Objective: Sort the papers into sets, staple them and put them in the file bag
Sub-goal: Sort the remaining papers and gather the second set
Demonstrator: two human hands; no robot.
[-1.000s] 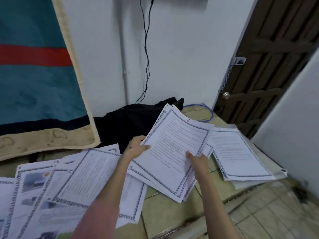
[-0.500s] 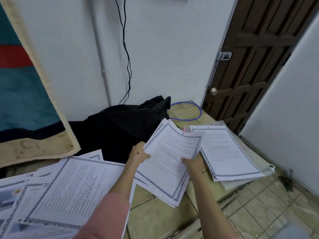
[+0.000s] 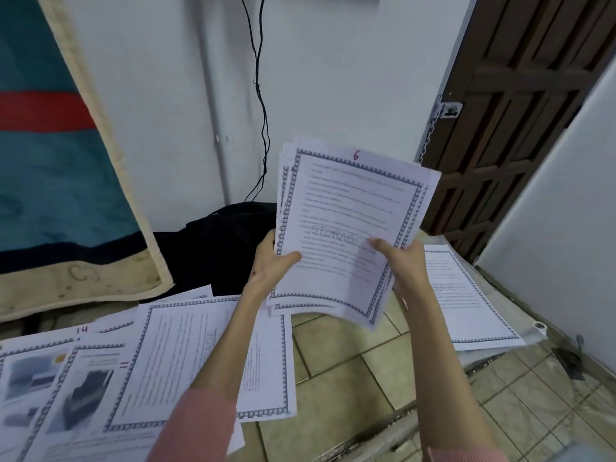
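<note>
Off to the left of the hands, loose sheets (image 3: 186,361) lie fanned over one another on the tiled floor (image 3: 336,378), their long edges running roughly away from the person; some bear handwritten numbers, and two show pictures. They sit below and beside the left forearm, so that arm is the nearer one to them.

The left hand (image 3: 270,265) grips the left edge of a raised stack of papers (image 3: 350,228), thumb laid across the front page and the other fingers hidden behind. The stack stands nearly upright between the two hands, its long axis running up and down, tilted slightly to the right at the top, with a red "6" written on the top margin. Its sheets are not square with each other; edges step out on the left side and at the bottom, so it looks to me like a set being gathered and evened up, not yet stapled.

The right hand (image 3: 400,258) pinches the stack's right edge low down, thumb on the front page, fingers curled behind.

Just right of that hand and below it, another pile of sheets (image 3: 466,295) lies flat on what appears to be a clear plastic file bag (image 3: 530,331), a snap showing at its corner. I would judge the right hand the closer one to it. No stapler is in sight.
</note>
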